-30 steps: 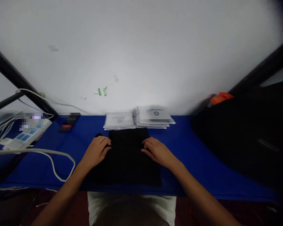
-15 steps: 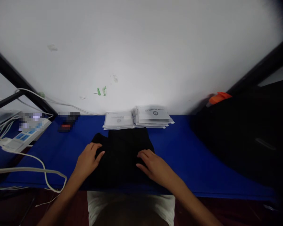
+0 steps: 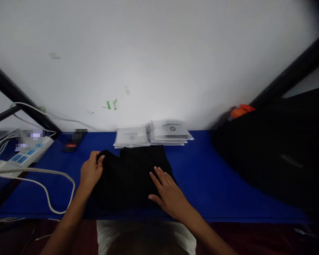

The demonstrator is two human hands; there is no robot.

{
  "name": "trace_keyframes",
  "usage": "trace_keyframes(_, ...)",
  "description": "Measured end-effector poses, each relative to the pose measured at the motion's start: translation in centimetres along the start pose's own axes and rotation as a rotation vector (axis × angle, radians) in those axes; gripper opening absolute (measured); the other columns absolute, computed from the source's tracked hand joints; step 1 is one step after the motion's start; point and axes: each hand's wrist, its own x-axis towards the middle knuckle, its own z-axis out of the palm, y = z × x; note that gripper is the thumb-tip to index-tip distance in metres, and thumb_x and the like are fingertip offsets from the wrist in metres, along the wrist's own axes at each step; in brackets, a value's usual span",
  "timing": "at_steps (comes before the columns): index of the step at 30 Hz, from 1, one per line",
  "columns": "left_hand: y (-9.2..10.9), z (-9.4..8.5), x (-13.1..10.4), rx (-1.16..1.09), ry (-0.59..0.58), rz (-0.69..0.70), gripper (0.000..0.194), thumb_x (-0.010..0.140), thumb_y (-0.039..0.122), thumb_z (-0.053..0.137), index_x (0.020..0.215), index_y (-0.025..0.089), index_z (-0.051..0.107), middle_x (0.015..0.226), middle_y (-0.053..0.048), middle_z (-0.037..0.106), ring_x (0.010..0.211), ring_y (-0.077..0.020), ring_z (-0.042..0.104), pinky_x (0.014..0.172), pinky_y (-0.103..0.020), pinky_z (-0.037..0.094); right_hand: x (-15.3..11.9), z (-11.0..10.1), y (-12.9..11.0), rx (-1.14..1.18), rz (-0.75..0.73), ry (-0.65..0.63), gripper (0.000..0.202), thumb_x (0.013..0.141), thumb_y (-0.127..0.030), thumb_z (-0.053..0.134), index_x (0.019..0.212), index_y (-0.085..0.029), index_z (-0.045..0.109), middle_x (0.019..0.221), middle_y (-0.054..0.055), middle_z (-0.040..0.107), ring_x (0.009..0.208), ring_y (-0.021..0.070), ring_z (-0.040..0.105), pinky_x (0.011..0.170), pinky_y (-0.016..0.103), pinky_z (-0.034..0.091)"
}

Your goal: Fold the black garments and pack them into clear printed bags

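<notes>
A folded black garment (image 3: 133, 177) lies on the blue tabletop in front of me; its exact kind cannot be made out in the dark cloth. At its upper left corner, my left hand (image 3: 91, 171) pinches the edge between thumb and fingers. My right hand (image 3: 167, 193) rests flat on the garment's right part, fingers spread. Just behind the cloth are white printed packets in clear plastic: a low pile (image 3: 132, 136) at left and a taller stack (image 3: 170, 132) at right.
A white power strip (image 3: 23, 159) with cables stands at the left, a loop of white cable (image 3: 50, 198) hanging near my left forearm. A dark object (image 3: 76, 140) lies beyond. Large black fabric (image 3: 266, 159) covers the table's right side, an orange item (image 3: 242, 110) behind it. A white wall backs the table.
My left hand has moved left and up to the garment's corner and closed on its edge. My right hand has slid slightly down and flattened, fingers spreading. The view has shifted slightly.
</notes>
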Motion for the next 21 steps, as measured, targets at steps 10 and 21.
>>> trace_keyframes(10, 1.7, 2.2, -3.2, 0.121, 0.082, 0.502, 0.039, 0.095, 0.028, 0.043, 0.130, 0.012, 0.050, 0.132, -0.019, 0.055, 0.123, -0.0326, 0.052, 0.100, -0.049, 0.045, 0.2, 0.2, 0.0, -0.021, 0.007, 0.019, 0.071, 0.093, -0.055, 0.051, 0.149, -0.014, 0.037, 0.156, 0.020, 0.028, 0.144, 0.0336, 0.027, 0.112, 0.052, 0.035)
trace_keyframes(21, 2.9, 5.3, -8.1, 0.013, -0.267, 0.782, 0.080, 0.090, 0.062, 0.049, 0.153, 0.022, 0.022, 0.158, -0.014, 0.027, 0.146, -0.0323, 0.025, 0.113, -0.054, 0.031, -0.4, -1.3, 0.8, -0.113, 0.095, 0.154, 0.044, 0.096, -0.045, 0.048, 0.123, -0.014, 0.061, 0.128, 0.019, 0.062, 0.116, 0.0333, 0.059, 0.087, 0.047, 0.053)
